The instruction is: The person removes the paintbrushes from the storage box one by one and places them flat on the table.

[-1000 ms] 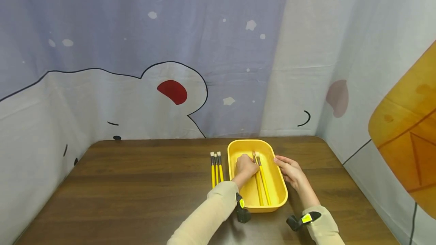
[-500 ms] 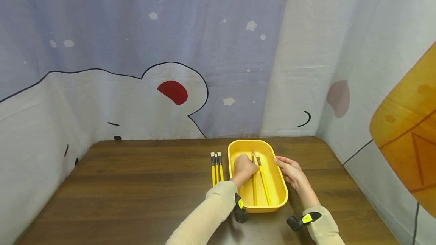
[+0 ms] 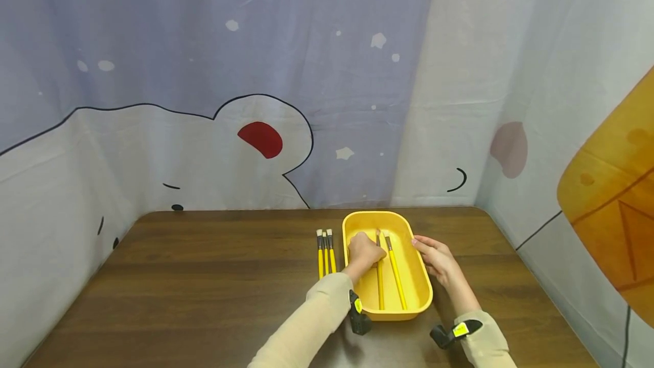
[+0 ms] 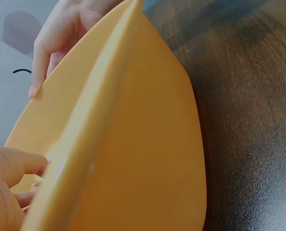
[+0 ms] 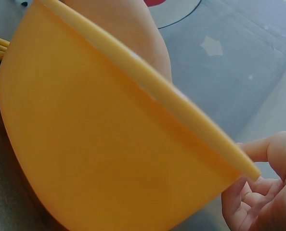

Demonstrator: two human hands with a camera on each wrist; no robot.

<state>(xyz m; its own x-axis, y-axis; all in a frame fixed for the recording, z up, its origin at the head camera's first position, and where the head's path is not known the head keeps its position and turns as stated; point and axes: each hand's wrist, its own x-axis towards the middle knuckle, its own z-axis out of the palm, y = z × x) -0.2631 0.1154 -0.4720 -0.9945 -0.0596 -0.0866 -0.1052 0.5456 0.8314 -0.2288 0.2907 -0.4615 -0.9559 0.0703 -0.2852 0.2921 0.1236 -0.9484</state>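
A yellow plastic tray stands on the table with two yellow-handled paintbrushes inside. My left hand reaches into it and pinches one paintbrush near its dark ferrule. To the right of that brush lies the other paintbrush, slightly slanted and apart from it. On the tray's right side, my right hand grips the rim, thumb at the edge and fingers curled outside. In the left wrist view the tray's wall partly hides the left fingertips. The right wrist view shows the right hand at the rim's corner.
Three paintbrushes lie side by side on the wooden table, just left of the tray, their lower ends hidden behind the left sleeve. A printed curtain hangs behind the table's back edge and along its sides.
The pinched paintbrush has shifted left with my left hand and now lies straighter, its gap to the other brush wider at the lower end. My right hand stays on the rim.
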